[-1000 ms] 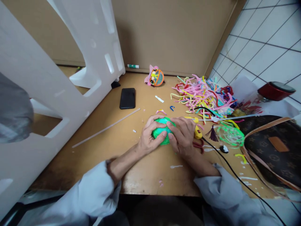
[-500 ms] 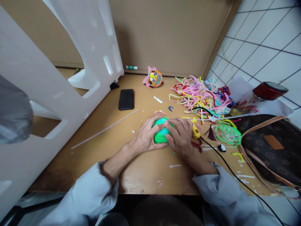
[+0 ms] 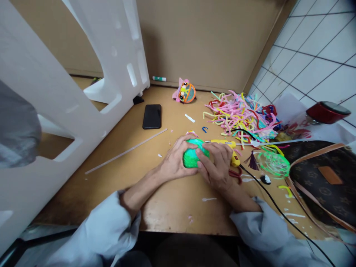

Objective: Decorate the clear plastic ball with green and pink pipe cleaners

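- The left hand (image 3: 175,158) is curled around the left side of a bright green ball (image 3: 191,160), fingers over its far side and thumb along the near side.
- The right hand (image 3: 216,161) holds the ball's right side with bent fingers, their tips resting on its surface.
- The ball is between both hands, over the middle of the counter (image 3: 172,207), well back from the front edge; whether its underside touches the counter is hard to tell.
- Just beyond and beside the right hand lies a yellow glue gun (image 3: 235,159), its black cord (image 3: 274,200) running past the front right corner.
- Red handles (image 3: 236,174) show beside the right wrist.
- Toward the back right corner sits a heap of coloured fuzzy stems (image 3: 241,116).
- Near the back edge stands an orange-and-pink figure (image 3: 187,92).
- A black phone (image 3: 152,116) and a pale stick (image 3: 128,150) lie toward the left edge.
- A brown bag (image 3: 308,174) occupies the right edge, beside a green openwork piece (image 3: 274,163).
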Motion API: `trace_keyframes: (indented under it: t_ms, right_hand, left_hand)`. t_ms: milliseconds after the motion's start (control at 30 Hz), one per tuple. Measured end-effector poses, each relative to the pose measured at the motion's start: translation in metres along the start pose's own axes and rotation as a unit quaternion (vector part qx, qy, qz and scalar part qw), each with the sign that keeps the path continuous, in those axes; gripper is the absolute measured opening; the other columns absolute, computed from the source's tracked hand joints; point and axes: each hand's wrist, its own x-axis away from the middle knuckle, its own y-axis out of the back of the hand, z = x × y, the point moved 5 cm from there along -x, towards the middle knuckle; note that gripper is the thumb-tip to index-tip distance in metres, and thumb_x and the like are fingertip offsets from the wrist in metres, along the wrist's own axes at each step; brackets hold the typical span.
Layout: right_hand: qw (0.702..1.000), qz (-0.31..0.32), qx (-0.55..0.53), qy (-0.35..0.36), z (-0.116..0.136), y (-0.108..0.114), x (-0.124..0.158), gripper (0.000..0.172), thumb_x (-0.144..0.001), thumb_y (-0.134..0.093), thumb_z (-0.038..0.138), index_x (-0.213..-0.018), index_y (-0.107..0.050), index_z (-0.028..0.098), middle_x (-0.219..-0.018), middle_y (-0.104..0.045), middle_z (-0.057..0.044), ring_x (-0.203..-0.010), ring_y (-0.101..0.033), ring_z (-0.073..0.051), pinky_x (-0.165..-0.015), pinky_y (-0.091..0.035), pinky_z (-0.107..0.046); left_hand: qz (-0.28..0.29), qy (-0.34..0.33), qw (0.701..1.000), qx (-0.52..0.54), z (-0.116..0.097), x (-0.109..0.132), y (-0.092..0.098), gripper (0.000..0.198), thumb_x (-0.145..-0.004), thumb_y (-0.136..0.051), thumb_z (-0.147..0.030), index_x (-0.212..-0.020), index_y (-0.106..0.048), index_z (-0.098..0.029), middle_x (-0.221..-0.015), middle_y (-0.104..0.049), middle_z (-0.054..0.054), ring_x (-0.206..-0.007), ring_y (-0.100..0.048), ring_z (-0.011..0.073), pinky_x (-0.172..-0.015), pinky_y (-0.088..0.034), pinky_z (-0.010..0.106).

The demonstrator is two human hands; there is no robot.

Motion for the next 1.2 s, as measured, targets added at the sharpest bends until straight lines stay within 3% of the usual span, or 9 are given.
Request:
trace_keyframes:
  t_ms: [133, 400, 633, 800, 1000, 1200]
  right_hand:
    - [1.000, -0.005, -0.003, -0.010, 0.000, -0.002, -0.003, 0.015, -0.092, -0.056, 0.020, -0.106, -0.063, 0.020, -0.112, -0.066, -0.012, -0.110, -0.058, -0.025, -0.097, -0.039, -0.046]
    - [0.975, 0.057, -0.150, -0.153, -0.012, -0.006, -0.003, 0.014, -0.096, -0.052, 0.021, -0.100, -0.065, 0.023, -0.112, -0.066, -0.009, -0.107, -0.061, -0.024, -0.089, -0.045, -0.043]
    - [0.951, -0.014, -0.209, -0.227, -0.022, 0.004, 0.002, 0.024, -0.098, -0.048, 0.021, -0.113, -0.066, 0.024, -0.111, -0.063, -0.008, -0.106, -0.060, -0.022, -0.091, -0.048, -0.043]
    - [0.973, 0.009, -0.157, -0.171, -0.016, 0.001, 0.002, 0.028, -0.096, -0.050, 0.020, -0.119, -0.065, 0.024, -0.113, -0.063, -0.009, -0.105, -0.059, -0.024, -0.090, -0.047, -0.044]
    - [0.994, -0.009, -0.066, -0.088, -0.007, 0.002, -0.001, 0.023, -0.092, -0.055, 0.018, -0.112, -0.064, 0.024, -0.112, -0.065, -0.010, -0.105, -0.060, -0.026, -0.089, -0.043, -0.045]
    - [0.995, 0.040, -0.023, -0.085, -0.006, 0.001, -0.006, 0.015, -0.094, -0.052, 0.019, -0.103, -0.063, 0.023, -0.113, -0.067, -0.010, -0.108, -0.058, -0.026, -0.090, -0.040, -0.043]
  left_hand:
    - [0.000, -0.004, 1.000, 0.006, -0.003, 0.000, -0.001, 0.057, -0.076, -0.078, -0.033, -0.124, -0.049, -0.024, -0.141, -0.047, 0.016, -0.135, -0.050, 0.0337, -0.108, -0.047, 0.055]
    - [0.006, -0.001, 1.000, -0.016, -0.004, 0.000, -0.002, 0.059, -0.076, -0.081, -0.037, -0.126, -0.050, -0.026, -0.141, -0.048, 0.016, -0.137, -0.049, 0.0346, -0.107, -0.046, 0.057]
    - [-0.006, 0.009, 1.000, 0.027, 0.000, -0.001, -0.003, 0.065, -0.074, -0.084, -0.040, -0.126, -0.048, -0.025, -0.141, -0.049, 0.017, -0.139, -0.048, 0.0337, -0.111, -0.044, 0.057]
    - [0.000, 0.015, 1.000, 0.015, 0.002, 0.001, -0.004, 0.066, -0.074, -0.083, -0.041, -0.127, -0.048, -0.024, -0.142, -0.048, 0.018, -0.139, -0.048, 0.0346, -0.110, -0.043, 0.058]
    - [-0.003, 0.014, 1.000, 0.011, 0.001, 0.002, -0.004, 0.064, -0.074, -0.082, -0.040, -0.127, -0.049, -0.024, -0.142, -0.049, 0.018, -0.137, -0.050, 0.0344, -0.109, -0.044, 0.057]
    - [0.009, 0.016, 1.000, -0.006, -0.001, 0.002, -0.005, 0.064, -0.075, -0.081, -0.038, -0.128, -0.048, -0.025, -0.142, -0.049, 0.017, -0.136, -0.049, 0.0353, -0.109, -0.044, 0.057]
